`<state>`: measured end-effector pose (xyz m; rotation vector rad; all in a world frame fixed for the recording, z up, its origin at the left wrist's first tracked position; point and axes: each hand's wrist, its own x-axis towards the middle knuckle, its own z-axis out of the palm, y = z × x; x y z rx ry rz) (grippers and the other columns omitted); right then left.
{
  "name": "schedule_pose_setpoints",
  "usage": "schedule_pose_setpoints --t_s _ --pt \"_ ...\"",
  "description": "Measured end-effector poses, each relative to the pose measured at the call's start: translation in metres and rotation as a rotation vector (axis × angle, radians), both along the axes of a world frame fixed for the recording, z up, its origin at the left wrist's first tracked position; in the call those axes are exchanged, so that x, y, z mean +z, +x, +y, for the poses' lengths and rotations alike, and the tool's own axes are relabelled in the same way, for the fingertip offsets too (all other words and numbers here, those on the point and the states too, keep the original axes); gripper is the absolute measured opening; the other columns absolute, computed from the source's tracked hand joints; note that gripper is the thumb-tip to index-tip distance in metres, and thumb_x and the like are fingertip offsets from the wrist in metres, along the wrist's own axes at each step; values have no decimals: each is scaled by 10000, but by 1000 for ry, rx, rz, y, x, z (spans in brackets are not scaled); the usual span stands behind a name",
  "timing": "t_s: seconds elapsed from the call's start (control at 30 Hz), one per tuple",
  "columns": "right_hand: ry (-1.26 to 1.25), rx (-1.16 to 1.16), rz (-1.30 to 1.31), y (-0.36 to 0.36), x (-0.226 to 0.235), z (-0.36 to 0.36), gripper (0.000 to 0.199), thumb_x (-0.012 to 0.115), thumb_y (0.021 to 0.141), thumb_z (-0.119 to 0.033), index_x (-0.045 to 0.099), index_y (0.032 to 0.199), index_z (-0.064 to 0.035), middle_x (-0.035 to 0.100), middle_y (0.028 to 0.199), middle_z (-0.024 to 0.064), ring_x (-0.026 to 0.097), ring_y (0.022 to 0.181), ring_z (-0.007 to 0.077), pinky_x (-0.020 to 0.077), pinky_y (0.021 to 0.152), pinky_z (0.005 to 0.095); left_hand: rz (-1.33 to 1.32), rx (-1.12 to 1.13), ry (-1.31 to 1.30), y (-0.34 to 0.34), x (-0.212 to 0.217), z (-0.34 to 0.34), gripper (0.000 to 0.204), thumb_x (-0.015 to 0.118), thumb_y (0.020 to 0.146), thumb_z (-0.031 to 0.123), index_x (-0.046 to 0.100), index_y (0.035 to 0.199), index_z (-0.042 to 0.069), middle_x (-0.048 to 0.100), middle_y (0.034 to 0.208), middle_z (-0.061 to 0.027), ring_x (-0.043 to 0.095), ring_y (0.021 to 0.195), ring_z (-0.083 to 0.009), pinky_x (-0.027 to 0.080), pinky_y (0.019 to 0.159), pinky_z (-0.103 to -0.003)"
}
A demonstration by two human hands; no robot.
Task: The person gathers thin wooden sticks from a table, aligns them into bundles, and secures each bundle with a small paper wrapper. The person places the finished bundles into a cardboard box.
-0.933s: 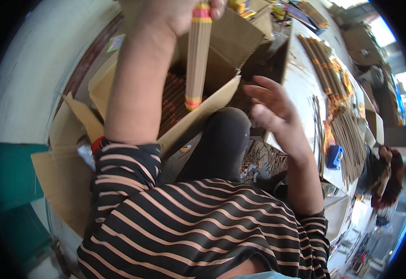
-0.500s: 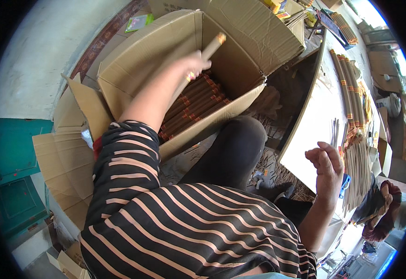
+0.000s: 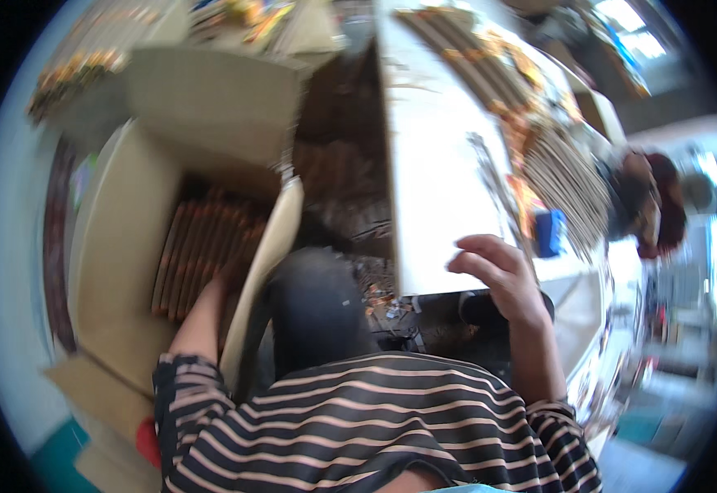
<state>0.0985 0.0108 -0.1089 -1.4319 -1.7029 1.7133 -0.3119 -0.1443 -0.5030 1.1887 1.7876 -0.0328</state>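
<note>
My left hand [image 3: 230, 278] reaches down into a tall cardboard box [image 3: 100, 255] on the left. It lies at the right end of a row of slim brown stick bundles [image 3: 194, 255] with orange-red bands. Shadow and blur hide its fingers, so whether a bundle is in them does not show. My right hand [image 3: 496, 275] hovers over the near edge of the white table [image 3: 436, 189]. Its fingers are loosely bent and apart, with nothing in them. Thin dark sticks [image 3: 494, 177] and a small blue object [image 3: 550, 233] lie just beyond it.
Long banded bundles [image 3: 465, 57] and a fan of loose brown sticks [image 3: 568, 181] cover the table's right side. My knee [image 3: 313, 304] stands between box and table. Scraps litter the floor [image 3: 383, 287]. Another person [image 3: 658, 197] sits at the far right.
My left hand, which held a banded bundle above the box, has gone down inside it. The view has turned rightward. My right hand stays near the table edge, still holding nothing.
</note>
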Motion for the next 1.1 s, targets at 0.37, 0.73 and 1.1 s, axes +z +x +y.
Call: schedule_pose_setpoints --t_s 0.37,0.73,1.1 --pt "127 -116 138 95 -5 -9 266 588 883 -137 542 1079 37 600 937 49 561 888 102 453 795 225 -156 701 291 -20 105 51 305 501 876 168 494 1166 77 567 917 -110 553 792 -201 487 682 -339" --pt "791 -389 -635 279 -36 89 377 645 792 -182 565 1117 -10 596 1078 130 562 967 232 439 851 326 -681 912 1096 114 357 85 251 570 861 114 486 1063 -8 586 883 -119 580 763 -181 513 711 -293" --pt "875 126 -1151 296 -70 195 826 701 673 -244 294 1367 -55 306 1407 157 234 1329 309 207 1096 360 -876 392 429 373 312 196 545 562 835 156 362 1285 -78 426 1258 -235 541 994 -218 465 826 -292"
